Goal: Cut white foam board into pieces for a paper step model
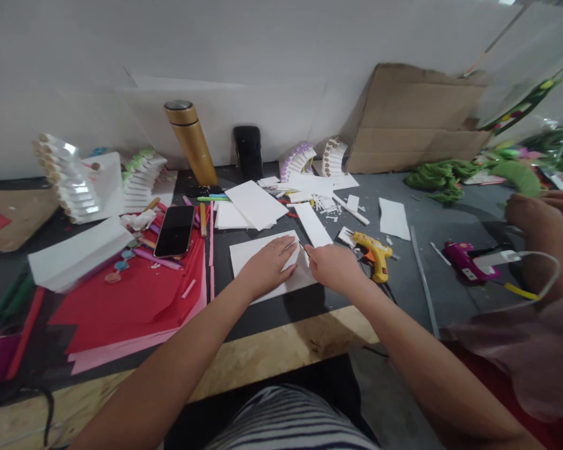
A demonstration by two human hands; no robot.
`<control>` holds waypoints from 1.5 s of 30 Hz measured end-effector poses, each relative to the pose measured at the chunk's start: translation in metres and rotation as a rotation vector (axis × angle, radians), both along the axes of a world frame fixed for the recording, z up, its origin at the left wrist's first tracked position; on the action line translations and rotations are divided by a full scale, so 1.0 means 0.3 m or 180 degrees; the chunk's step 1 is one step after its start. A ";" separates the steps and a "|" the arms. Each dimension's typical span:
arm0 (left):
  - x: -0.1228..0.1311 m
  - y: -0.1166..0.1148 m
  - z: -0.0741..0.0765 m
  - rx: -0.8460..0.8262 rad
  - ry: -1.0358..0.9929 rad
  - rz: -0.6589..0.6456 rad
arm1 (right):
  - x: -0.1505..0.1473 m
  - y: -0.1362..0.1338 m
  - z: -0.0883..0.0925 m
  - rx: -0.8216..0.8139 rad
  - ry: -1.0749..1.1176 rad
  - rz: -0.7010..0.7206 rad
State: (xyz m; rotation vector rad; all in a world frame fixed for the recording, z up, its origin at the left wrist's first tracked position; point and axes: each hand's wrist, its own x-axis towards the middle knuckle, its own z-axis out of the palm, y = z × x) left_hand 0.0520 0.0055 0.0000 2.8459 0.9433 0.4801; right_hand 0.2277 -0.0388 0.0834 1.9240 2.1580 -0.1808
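Note:
A white sheet (pixel 244 250) lies on the dark table in front of me. My left hand (pixel 271 264) rests on it, palm down with the fingers spread. Beside it, over the sheet's right part, my right hand (pixel 331 265) is closed, its thumb and index finger together around something too small to make out. A white paper strip (pixel 313 224) lies just beyond my right hand. To the right of that hand a yellow glue gun (pixel 375 253) lies on its side. More white sheets (pixel 256 205) are stacked behind my left hand.
At the left are red paper (pixel 122 300), a phone (pixel 175 231) and markers. A gold bottle (pixel 192 144), a black phone (pixel 248 152) and curved white paper pieces (pixel 296 160) stand along the wall. At the right, a person's hands (pixel 535 215) hold green material near a purple glue gun (pixel 471 262).

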 end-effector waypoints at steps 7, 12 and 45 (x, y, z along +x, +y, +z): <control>0.002 -0.001 -0.002 -0.0036 0.0020 0.0039 | 0.016 -0.085 0.005 -0.0190 0.0018 -0.0078; 0.003 -0.001 0.000 -0.0036 0.0056 0.0064 | 0.031 -0.155 0.004 -0.0265 -0.0013 -0.0136; -0.002 -0.009 0.024 -0.0012 0.0086 0.0041 | 0.097 -0.158 -0.159 0.0212 0.1325 -0.0990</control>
